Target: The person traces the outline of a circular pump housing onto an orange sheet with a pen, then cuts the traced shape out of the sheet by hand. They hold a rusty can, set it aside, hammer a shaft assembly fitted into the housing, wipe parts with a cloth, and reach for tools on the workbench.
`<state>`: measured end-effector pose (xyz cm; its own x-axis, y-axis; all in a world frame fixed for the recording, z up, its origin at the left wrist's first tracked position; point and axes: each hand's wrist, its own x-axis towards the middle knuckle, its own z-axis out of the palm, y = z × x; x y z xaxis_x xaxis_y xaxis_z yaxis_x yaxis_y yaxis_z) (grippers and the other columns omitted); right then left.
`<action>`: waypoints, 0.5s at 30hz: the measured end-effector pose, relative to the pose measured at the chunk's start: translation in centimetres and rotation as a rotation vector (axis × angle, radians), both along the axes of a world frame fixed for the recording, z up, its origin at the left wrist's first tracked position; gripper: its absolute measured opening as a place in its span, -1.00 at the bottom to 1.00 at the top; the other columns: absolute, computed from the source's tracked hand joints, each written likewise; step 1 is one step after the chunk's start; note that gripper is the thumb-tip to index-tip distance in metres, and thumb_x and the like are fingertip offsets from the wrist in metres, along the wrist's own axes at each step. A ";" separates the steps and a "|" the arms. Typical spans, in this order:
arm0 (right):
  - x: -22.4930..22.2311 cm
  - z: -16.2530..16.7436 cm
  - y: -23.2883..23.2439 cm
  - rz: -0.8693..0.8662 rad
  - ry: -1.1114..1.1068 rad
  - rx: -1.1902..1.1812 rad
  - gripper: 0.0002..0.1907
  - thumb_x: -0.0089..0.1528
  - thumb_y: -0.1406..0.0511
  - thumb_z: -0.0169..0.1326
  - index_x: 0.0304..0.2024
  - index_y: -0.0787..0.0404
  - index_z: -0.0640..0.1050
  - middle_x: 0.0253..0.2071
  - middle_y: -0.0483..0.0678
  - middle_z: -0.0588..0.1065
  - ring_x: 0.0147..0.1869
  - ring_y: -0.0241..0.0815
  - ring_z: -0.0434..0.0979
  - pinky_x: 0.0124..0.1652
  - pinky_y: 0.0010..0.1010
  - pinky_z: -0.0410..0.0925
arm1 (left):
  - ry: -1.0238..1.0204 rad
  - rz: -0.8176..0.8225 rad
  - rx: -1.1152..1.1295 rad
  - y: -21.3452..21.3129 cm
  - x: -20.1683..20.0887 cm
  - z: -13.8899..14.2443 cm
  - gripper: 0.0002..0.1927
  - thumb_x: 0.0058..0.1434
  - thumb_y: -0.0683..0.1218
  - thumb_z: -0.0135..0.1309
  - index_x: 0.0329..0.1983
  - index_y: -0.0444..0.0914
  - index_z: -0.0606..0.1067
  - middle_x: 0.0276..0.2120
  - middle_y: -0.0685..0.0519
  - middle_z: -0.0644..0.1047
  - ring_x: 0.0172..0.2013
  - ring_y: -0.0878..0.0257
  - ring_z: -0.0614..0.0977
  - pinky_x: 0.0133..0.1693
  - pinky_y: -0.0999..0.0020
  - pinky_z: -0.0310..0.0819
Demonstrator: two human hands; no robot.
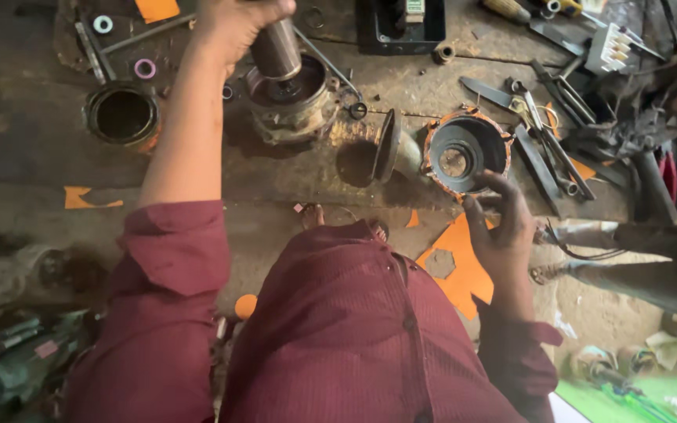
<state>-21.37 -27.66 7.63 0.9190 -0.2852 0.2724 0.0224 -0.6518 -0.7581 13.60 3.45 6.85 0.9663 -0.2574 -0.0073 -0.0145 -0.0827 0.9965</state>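
Note:
My left hand (233,27) is closed around a metal cylinder (276,51) that stands upright in the mouth of a round metal housing (291,98) on the workbench. My right hand (503,223) grips the near rim of a round orange-edged motor housing (464,149), whose dark inside faces up. Between the two housings a dark round cover plate (388,145) leans on edge.
An open metal ring (121,116) sits on the bench (33,133) at the left. Pliers, scissors and other hand tools (546,145) lie in a heap at the right. Orange paper sheets (460,270) lie on the floor below. A black box (401,27) stands at the back.

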 end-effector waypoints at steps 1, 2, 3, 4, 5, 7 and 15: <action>-0.5 -0.4 -0.1 0.007 0.010 0.000 -0.55 0.32 0.48 0.20 0.25 0.34 0.42 0.15 0.06 0.56 -0.06 -0.19 0.65 -0.10 -0.45 0.48 | -0.005 -0.041 0.022 0.1 -0.5 0.3 -0.61 0.08 -0.07 0.52 -0.10 -0.25 0.60 -0.17 0.08 0.68 -0.14 0.22 0.72 0.01 0.25 0.63; -1.1 -0.8 -0.3 0.012 0.019 0.002 -0.55 0.31 0.48 0.19 0.24 0.34 0.42 0.15 0.05 0.56 -0.07 -0.21 0.65 -0.09 -0.44 0.47 | -0.010 -0.086 0.046 0.2 -1.2 0.6 -0.58 0.07 -0.07 0.53 -0.07 -0.23 0.60 -0.14 0.10 0.68 -0.11 0.23 0.72 0.04 0.25 0.63; -1.8 -1.3 -0.6 -0.011 0.050 0.032 -0.55 0.31 0.48 0.18 0.24 0.34 0.43 0.15 0.06 0.56 -0.08 -0.20 0.65 -0.13 -0.45 0.46 | -0.016 -0.132 0.071 0.5 -1.9 1.1 -0.55 0.07 -0.07 0.53 -0.03 -0.21 0.59 -0.11 0.11 0.68 -0.07 0.23 0.72 0.07 0.26 0.63; -2.7 -1.7 -1.1 -0.034 0.082 0.063 -0.56 0.30 0.48 0.17 0.23 0.34 0.43 0.14 0.06 0.56 -0.09 -0.20 0.64 -0.16 -0.46 0.45 | -0.065 -0.245 0.014 1.1 -3.0 1.6 -0.48 0.05 -0.09 0.52 0.04 -0.20 0.53 -0.06 0.12 0.65 -0.01 0.23 0.69 0.13 0.25 0.59; -3.5 -2.1 -1.7 -0.058 0.113 0.092 -0.57 0.30 0.48 0.16 0.22 0.34 0.43 0.14 0.06 0.56 -0.09 -0.20 0.63 -0.19 -0.46 0.45 | -0.115 -0.360 -0.044 2.0 -4.5 2.1 -0.39 0.03 -0.11 0.50 0.12 -0.18 0.47 0.00 0.12 0.62 0.05 0.23 0.65 0.19 0.24 0.55; -5.3 -2.8 -3.1 -0.071 0.104 0.099 -0.59 0.34 0.47 0.14 0.23 0.34 0.41 0.14 0.08 0.55 -0.07 -0.20 0.64 -0.10 -0.45 0.46 | -0.145 -0.550 -0.055 3.6 -7.9 3.0 -0.28 -0.01 -0.14 0.49 0.21 -0.16 0.41 0.10 0.11 0.58 0.18 0.22 0.59 0.29 0.22 0.48; -8.8 -4.5 -7.5 -0.141 0.168 0.197 -0.60 0.35 0.43 0.11 0.22 0.35 0.39 0.11 0.09 0.55 -0.09 -0.18 0.66 -0.11 -0.42 0.51 | -0.490 0.061 0.147 2.4 -21.5 0.0 -0.10 0.14 -0.03 0.45 0.41 -0.27 0.17 0.20 0.06 0.42 0.23 0.18 0.48 0.33 0.25 0.39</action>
<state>-30.15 -35.16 3.16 0.8939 -0.4458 0.0468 -0.1943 -0.4794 -0.8558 -7.86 5.80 6.90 0.8782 -0.2311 0.4187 -0.4681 -0.2363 0.8515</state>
